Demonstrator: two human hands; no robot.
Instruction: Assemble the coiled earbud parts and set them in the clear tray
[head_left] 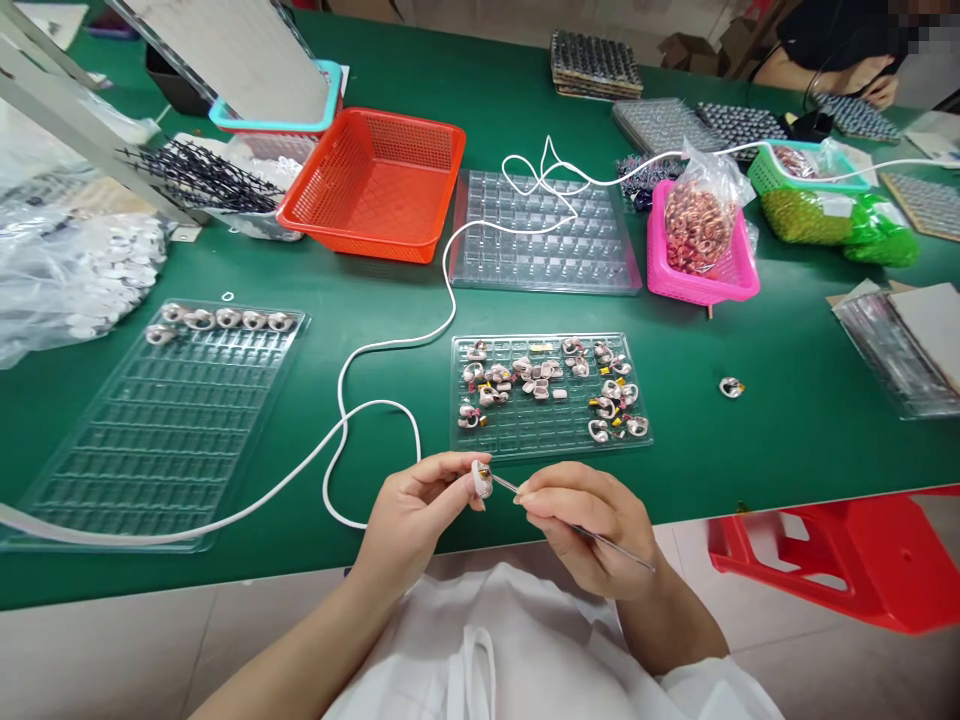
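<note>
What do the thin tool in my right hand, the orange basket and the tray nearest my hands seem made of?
Thin tool: probably metal, grey with a slight sheen. Orange basket: likely moulded plastic, satin, with perforated walls. Tray: apparently thin, glossy clear plastic; green tabletop shows through.

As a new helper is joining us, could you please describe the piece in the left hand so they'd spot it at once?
On the green table, find the crowded clear tray in mid-picture. Just below it in view, the left hand pinches the whitish, rounded piece. Unlike the tray's parts, it is held up, with a metal tool pointed at it.
</note>
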